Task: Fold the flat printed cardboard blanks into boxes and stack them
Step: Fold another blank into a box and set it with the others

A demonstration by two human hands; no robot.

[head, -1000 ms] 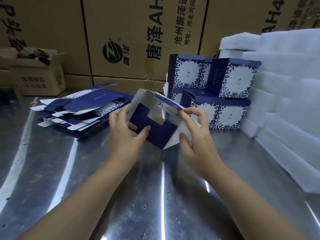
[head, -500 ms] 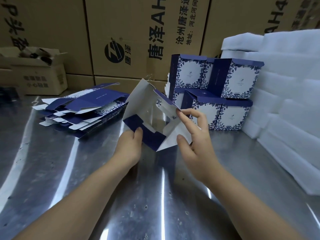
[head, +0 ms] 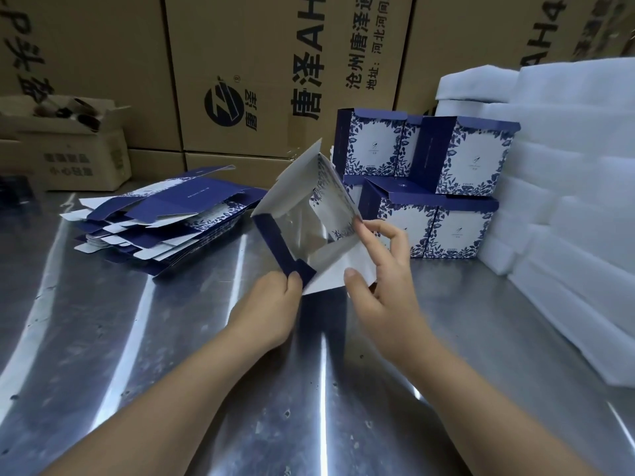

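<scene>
A half-opened blue-and-white printed box is held above the steel table, its open end facing me with the silver inside showing. My left hand grips its lower blue flap from below. My right hand pinches the right white flap between thumb and fingers. A pile of flat blanks lies to the left. Folded boxes stand stacked in two layers behind the right hand.
Stacks of white foam sheets fill the right side. Large brown cartons form a wall behind the table. A small open carton sits at the far left.
The box has swung upright and opened wider. My left hand slid off the blue panel down to the lower flap edge. My right hand keeps its hold on the right flap.
</scene>
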